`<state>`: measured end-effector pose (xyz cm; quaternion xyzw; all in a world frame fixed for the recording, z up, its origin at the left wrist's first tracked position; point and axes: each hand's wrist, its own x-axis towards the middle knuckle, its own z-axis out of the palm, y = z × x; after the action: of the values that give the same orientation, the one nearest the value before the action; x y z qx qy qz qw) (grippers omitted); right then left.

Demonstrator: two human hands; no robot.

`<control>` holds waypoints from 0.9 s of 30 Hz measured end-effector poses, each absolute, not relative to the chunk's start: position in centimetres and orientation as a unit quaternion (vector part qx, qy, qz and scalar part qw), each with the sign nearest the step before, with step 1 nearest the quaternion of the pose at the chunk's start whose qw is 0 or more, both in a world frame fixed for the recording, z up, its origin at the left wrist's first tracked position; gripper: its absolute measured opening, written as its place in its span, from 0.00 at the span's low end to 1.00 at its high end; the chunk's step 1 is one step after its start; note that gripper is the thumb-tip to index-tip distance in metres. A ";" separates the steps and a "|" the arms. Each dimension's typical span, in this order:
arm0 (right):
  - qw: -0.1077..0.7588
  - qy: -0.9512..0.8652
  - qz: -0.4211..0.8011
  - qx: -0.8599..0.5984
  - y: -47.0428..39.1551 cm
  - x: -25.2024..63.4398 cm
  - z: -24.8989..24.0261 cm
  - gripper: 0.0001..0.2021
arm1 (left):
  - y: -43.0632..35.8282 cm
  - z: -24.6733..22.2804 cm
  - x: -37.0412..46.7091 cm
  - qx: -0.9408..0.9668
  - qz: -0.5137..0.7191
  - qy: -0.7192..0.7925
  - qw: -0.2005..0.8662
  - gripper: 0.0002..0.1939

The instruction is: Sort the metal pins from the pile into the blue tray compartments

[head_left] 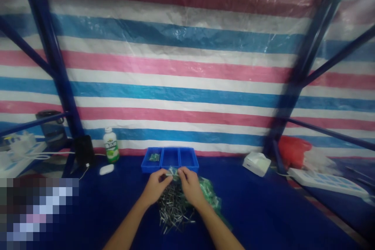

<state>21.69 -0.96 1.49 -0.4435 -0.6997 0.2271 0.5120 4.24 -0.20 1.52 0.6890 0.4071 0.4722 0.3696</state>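
Observation:
Both hands meet above a heap of thin metal pieces. Between their fingertips is a small clear plastic bag [172,170] with greenish print. My left hand [156,187] pinches the bag's left side, thumb and forefinger together. On the opposite side, my right hand [191,185] grips it with bent fingers. Below them spreads the loose pile of short, rod-like metal pieces [172,211]; they look like nails or rivets, too small to tell. Green-printed clear plastic bags [209,193] lie beside my right hand. Just beyond stands a blue three-compartment tray [170,170], a small greenish packet [154,157] in its left compartment.
A white-and-green bottle [111,146], a white oval case [106,169] and a black device [83,150] are on the left. At right are a tissue pack [257,163], a power strip [328,181] and a red bag [294,151]. Striped sheeting [175,74] hangs behind the table.

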 end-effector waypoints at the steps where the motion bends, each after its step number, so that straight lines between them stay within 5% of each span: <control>1: 0.520 -0.687 0.267 -0.431 -1.0 21.7 1.6 0.18 | -0.1 1.5 4.2 0.678 0.477 0.405 0.386 0.15; 7: 0.531 -0.619 0.454 -0.360 -0.9 21.6 1.4 0.14 | 0.0 1.5 4.0 0.643 0.495 0.400 0.426 0.16; 27: 0.494 -0.640 0.446 -0.384 -0.8 21.6 0.9 0.11 | -0.1 1.1 4.0 0.667 0.487 0.383 0.413 0.12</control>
<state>21.59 -0.78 0.92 -0.3837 -0.6397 0.4464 0.4942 4.05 -0.09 1.08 0.6671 0.3833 0.4873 0.4130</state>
